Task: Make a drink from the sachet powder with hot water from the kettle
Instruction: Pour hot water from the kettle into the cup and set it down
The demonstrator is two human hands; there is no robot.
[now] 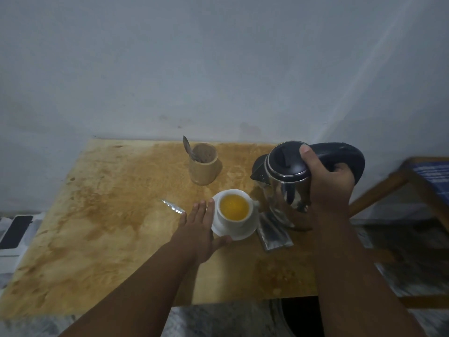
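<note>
Right hand [325,188] clenched round the black handle of the steel kettle [286,176], thumb up on the lid. Kettle held just right of the cup [234,207], spout pointing left and a little far, above the cup's far right rim. Cup on its saucer [243,235], filled with orange-yellow liquid. Left hand [202,224] released and flat, fingers [206,210] spread, touching the saucer's left edge, gripping nothing. Spoon [188,147] upright in the wooden holder [204,167], far of the cup, nearer the left hand; stirring probably next. Torn sachet [173,206] left, dark sachets [274,233] right.
</note>
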